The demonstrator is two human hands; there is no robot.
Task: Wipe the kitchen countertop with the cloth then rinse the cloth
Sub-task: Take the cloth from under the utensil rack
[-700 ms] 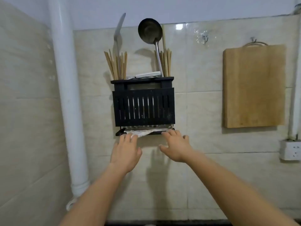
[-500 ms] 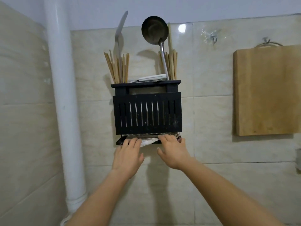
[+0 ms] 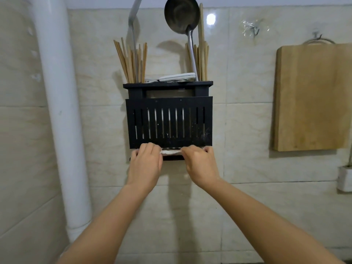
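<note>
A pale cloth lies folded on the bar under a black slatted utensil rack fixed to the tiled wall. My left hand curls over the cloth's left end, fingers closed on it. My right hand grips the cloth's right end the same way. Only a short strip of cloth shows between the two hands. The countertop is out of view.
Chopsticks, a metal ladle and a spatula stand in the rack. A white pipe runs down the wall on the left. On the right hang a wooden cutting board and a white socket.
Both hands have risen from just below the rack onto the cloth and closed on its ends. The camera has moved closer to the wall.
</note>
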